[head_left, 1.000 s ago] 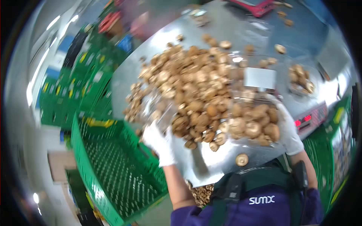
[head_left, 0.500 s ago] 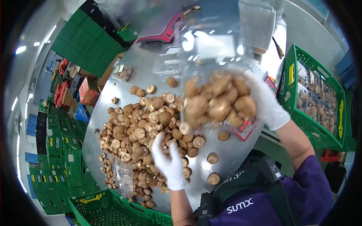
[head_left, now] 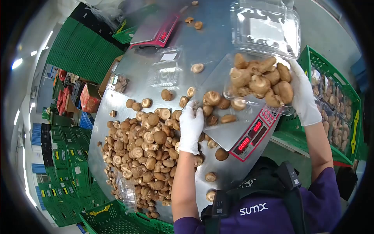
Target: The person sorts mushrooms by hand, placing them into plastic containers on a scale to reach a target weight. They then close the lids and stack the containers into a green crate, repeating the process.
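Scale: flat metal pan, red rim, nearest. Left hand, white glove, at edge of clear thin-walled tray of smooth brown mushrooms; whether gripping, cannot tell. Right hand, gloved, grips filled clear plastic clamshell above scale's far side. Glossy lid hinged open; long axis runs away from wearer.

- The left hand, in a white glove, points up and away from the body, thumb and fingers a little bent.
- The left forearm is bare and nearly straight behind it.
- The right hand, also gloved, reaches higher; its fingers are partly hidden.
- The right forearm leans inward from a purple sleeve.
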### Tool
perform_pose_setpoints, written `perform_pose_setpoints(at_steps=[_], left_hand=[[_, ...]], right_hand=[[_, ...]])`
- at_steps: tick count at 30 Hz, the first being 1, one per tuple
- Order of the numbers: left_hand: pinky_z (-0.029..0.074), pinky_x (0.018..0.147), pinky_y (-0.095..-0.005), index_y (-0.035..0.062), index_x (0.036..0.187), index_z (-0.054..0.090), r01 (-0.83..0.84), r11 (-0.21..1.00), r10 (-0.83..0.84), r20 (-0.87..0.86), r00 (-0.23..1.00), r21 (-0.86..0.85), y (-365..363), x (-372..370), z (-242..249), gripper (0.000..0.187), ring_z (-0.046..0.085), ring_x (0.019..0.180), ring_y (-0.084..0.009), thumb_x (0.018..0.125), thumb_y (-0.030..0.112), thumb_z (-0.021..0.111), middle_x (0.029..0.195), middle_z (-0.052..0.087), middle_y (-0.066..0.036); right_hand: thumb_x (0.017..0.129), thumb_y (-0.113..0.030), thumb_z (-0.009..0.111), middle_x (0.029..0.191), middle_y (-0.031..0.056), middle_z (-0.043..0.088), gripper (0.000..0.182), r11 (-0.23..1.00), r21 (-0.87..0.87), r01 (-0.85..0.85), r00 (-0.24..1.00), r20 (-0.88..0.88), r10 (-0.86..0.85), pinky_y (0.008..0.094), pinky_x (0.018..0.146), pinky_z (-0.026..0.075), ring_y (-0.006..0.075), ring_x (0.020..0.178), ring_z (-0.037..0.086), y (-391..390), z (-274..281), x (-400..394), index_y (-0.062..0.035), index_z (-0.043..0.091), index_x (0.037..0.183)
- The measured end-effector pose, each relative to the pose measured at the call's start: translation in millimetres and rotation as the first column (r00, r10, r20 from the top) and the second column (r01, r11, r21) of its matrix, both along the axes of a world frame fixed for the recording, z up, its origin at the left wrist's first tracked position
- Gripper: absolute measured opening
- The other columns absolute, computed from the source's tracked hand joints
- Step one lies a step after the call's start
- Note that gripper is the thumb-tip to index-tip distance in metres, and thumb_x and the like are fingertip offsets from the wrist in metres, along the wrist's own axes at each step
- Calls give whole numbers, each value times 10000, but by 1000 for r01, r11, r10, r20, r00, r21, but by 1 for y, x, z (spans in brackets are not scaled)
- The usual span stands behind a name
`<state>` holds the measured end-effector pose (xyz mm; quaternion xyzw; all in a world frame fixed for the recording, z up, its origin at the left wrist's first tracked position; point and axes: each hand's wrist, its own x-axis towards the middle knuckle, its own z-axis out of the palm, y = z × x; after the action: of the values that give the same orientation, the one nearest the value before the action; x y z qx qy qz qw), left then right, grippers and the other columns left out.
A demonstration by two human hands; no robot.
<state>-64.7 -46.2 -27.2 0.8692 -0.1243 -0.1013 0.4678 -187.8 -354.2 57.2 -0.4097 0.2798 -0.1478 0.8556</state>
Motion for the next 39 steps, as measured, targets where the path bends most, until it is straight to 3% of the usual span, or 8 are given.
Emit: perform_pose_setpoints(at_steps=[15,21,24,27,30,31,34,39], left_hand=[[519,793,-234,-39,1223,627,-107,991,99,-105,990,-80,10,55,10,263,627,916,-105,988,50,550,1037,694,-76],[518,640,-306,-17,1181,655,-146,988,141,-118,983,-39,1,101,-3,297,638,675,-151,937,142,596,797,699,-116],[521,851,-310,-5,1269,603,-146,989,129,-306,943,-33,-6,109,15,318,636,974,-170,985,135,570,1088,683,-96],[522,891,-351,12,1328,549,257,901,-320,134,938,348,30,141,-65,365,620,1060,-212,989,146,557,1187,644,-110],[534,820,-357,3,1288,565,86,989,-108,-194,975,-117,21,119,-42,341,640,993,-225,969,123,558,1126,658,-120],[539,797,-359,-1,1274,571,9,974,-73,-278,958,-226,18,112,-36,333,647,971,-229,962,115,558,1105,663,-124],[551,727,-365,-10,1234,587,-225,855,-31,-479,877,-467,15,100,-26,311,668,904,-242,942,91,560,1043,677,-134],[570,622,-361,-29,1205,594,-209,873,-13,-449,894,-441,18,95,-21,302,696,819,-244,911,26,556,972,697,-146]], right_hand=[[1070,-286,453,1339,41,575,369,853,-507,-125,866,364,343,298,1093,384,160,1224,523,42,-14,161,-83,571,1354],[1025,-169,536,1321,133,546,328,428,-895,126,801,346,489,301,1096,367,221,1282,499,35,-40,187,-26,587,1316],[960,-175,635,1304,199,562,398,167,-908,385,659,397,638,314,1065,399,257,1282,519,37,-29,188,12,588,1309],[884,-265,736,1229,230,611,523,405,-888,-219,785,86,613,328,1025,446,305,1189,595,65,8,169,75,586,1252],[815,-263,772,1112,231,638,487,-88,-994,-61,680,-106,726,399,847,533,352,974,662,65,0,170,20,643,1191],[764,-226,791,1087,198,635,436,-257,-709,657,534,196,822,403,787,526,323,940,663,61,-29,175,-172,698,1187],[731,-208,804,1125,171,620,431,-184,-620,763,487,363,795,394,790,509,299,938,650,71,-51,160,-256,707,1148],[839,-114,717,1213,140,594,360,-41,-999,-21,735,-43,676,348,934,474,262,1087,599,60,-9,155,-77,669,1194]])
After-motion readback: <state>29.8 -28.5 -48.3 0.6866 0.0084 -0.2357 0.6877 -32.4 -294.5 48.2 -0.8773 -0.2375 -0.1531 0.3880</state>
